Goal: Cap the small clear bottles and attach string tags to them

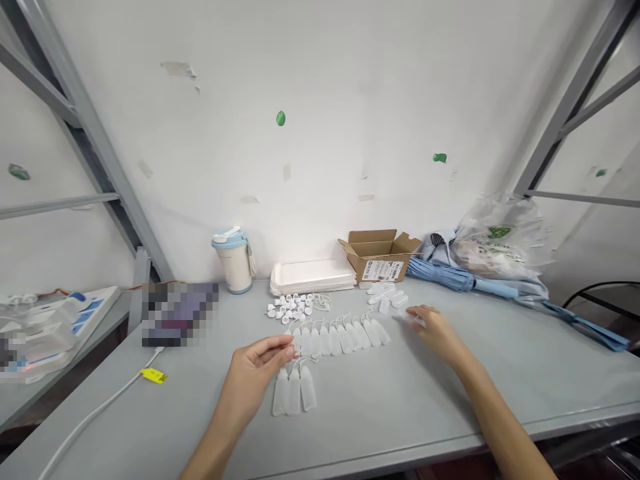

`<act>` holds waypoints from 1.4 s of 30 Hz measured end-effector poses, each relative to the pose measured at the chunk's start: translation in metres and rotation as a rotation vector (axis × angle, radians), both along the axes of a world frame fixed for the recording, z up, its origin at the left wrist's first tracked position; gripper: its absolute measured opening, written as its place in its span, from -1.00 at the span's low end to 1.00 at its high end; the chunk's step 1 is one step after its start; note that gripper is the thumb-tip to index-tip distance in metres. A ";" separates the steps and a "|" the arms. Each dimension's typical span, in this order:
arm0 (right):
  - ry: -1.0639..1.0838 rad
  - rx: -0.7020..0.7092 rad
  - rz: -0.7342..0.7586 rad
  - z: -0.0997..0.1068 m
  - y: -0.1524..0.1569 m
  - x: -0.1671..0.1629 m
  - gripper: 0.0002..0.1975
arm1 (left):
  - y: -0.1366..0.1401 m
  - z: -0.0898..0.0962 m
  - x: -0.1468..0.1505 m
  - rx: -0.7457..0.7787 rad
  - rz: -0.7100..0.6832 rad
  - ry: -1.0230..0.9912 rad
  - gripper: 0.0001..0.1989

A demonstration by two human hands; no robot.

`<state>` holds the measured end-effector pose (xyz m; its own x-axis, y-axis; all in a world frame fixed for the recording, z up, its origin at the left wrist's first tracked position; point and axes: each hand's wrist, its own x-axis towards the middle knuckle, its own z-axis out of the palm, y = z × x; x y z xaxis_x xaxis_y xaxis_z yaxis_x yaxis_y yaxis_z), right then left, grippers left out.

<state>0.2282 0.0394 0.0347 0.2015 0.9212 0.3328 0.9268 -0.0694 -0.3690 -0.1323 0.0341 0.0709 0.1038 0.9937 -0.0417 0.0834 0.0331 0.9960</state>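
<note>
My left hand hovers over the grey table, fingertips pinched near the left end of a row of several small translucent squeeze bottles. Three more bottles lie side by side just right of that hand. My right hand rests palm down on the table, fingers touching a small clear bottle near a loose pile of bottles. A cluster of small white caps lies behind the row. Whether the left fingers hold anything I cannot tell.
At the back stand a white and blue cup, a stack of white trays, an open cardboard box, a blue umbrella and a plastic bag. A white cable with yellow tag runs at left.
</note>
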 end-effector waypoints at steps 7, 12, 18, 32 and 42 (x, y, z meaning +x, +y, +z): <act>0.287 0.253 0.335 0.029 -0.023 -0.091 -0.75 | -0.005 -0.009 0.011 -0.089 -0.071 -0.151 -0.65; 0.362 0.083 0.639 0.020 -0.042 -0.153 -0.77 | -0.012 -0.008 0.015 -0.120 -0.135 -0.204 -0.68; 0.412 0.095 0.661 0.008 -0.046 -0.161 -0.75 | -0.016 -0.011 0.021 -0.145 -0.185 -0.309 -0.73; 0.652 -0.018 0.669 0.017 -0.049 -0.164 -0.72 | -0.020 -0.009 0.027 0.200 -0.138 -0.017 -0.80; 0.588 0.015 0.787 0.014 -0.051 -0.166 -0.56 | -0.018 -0.005 0.021 -0.081 -0.241 -0.123 -0.77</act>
<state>0.0624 -0.0117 0.0483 -0.3310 0.8597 0.3890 0.3743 0.4980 -0.7822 -0.1117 0.0157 0.0654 0.3461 0.9336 -0.0927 -0.0227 0.1071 0.9940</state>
